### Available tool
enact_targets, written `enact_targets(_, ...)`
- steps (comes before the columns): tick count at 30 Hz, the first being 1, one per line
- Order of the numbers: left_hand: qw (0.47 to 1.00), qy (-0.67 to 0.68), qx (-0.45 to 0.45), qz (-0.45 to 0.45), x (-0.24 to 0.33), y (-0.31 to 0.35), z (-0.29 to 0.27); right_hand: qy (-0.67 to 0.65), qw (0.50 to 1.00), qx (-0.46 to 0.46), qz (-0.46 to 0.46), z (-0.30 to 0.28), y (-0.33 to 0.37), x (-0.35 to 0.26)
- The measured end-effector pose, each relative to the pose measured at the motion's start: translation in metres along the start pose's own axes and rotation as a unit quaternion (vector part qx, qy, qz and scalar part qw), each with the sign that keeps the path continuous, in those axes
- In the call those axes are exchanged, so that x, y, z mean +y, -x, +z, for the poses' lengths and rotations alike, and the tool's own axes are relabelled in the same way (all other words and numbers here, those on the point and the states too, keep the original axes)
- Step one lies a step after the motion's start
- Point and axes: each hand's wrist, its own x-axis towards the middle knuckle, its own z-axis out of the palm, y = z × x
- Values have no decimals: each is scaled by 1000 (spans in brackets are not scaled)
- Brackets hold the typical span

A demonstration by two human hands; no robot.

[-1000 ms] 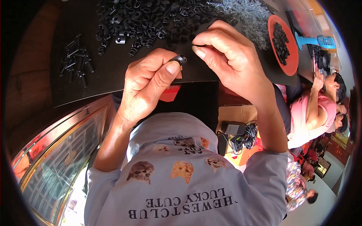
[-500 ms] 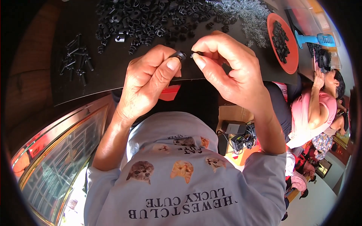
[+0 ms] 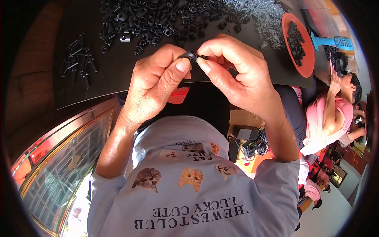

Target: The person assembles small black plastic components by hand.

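Between thumb and fingers, my left hand (image 3: 158, 79) pinches a small black plastic piece (image 3: 190, 56), hollow at its right end. My right hand (image 3: 237, 67) is closed in a pinch on a smaller black part (image 3: 202, 57), mostly covered by the thumb and forefinger. The two pieces meet in front of me, over the table's near edge. Beyond my hands lies a large heap of black plastic pieces (image 3: 146, 19), many of them ring-shaped. I cannot make out whether the two held parts are joined.
Thin black rods (image 3: 80, 59) lie in a small pile at the left of the dark table (image 3: 114, 77). Silver springs (image 3: 264, 19) are heaped at the back right, beside an orange tray (image 3: 309, 65) of small black parts. A blue handheld fan (image 3: 331, 42) and a seated person are farther right.
My right hand has moved slightly left, bringing its small part against the end of the black piece. My left hand has stayed almost where it was.
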Motion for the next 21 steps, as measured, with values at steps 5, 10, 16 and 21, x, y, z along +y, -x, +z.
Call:
enact_targets(5, 1000, 0, 1, -4, 1, 0, 0, 4, 1000, 3, 2, 0, 0, 0)
enact_targets(10, 1000, -1, 7, -5, 1, 1, 0, 5, 1000, 7, -5, 1, 0, 0)
enact_targets(16, 1000, 0, 6, 15, -2, 1, -1, 3, 1000, 7, 5, 4, 2, -2)
enact_targets(21, 1000, -11, 1, 22, -3, 0, 0, -3, 1000, 7, 11, 5, 5, 1)
